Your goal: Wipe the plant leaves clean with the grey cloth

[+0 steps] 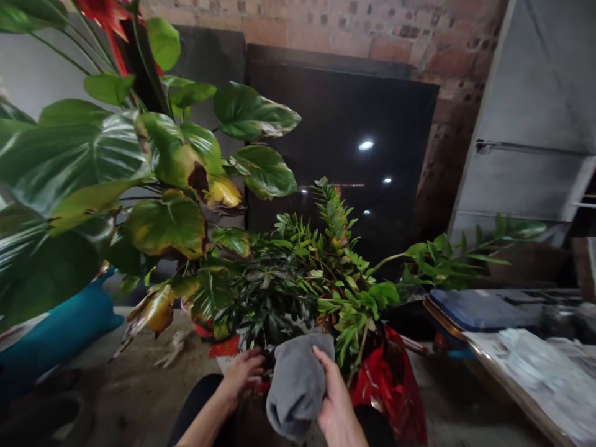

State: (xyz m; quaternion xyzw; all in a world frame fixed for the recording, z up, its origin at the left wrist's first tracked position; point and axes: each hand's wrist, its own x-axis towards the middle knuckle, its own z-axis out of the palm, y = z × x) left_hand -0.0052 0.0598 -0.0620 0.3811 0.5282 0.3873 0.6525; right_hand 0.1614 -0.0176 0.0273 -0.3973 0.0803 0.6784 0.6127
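A grey cloth (295,385) is bunched up in my right hand (336,397), with the thumb lying over its top edge. It hangs in front of a low, dark-leaved potted plant (272,295). My left hand (243,371) is at the lower leaves of that plant, left of the cloth. Its fingers are bent inward, and whatever they hold is hidden among dark foliage. Just right of the cloth grows a lighter green plant with small leaflets (342,298), beside a red plastic bag (393,388).
A tall plant with broad, partly browned leaves (167,223) leans in from the left, above a turquoise object (69,332). Dark panels (335,136) stand against a brick wall. At right, a table (521,403) bears a blue lid (479,309) and crumpled clear plastic (535,360).
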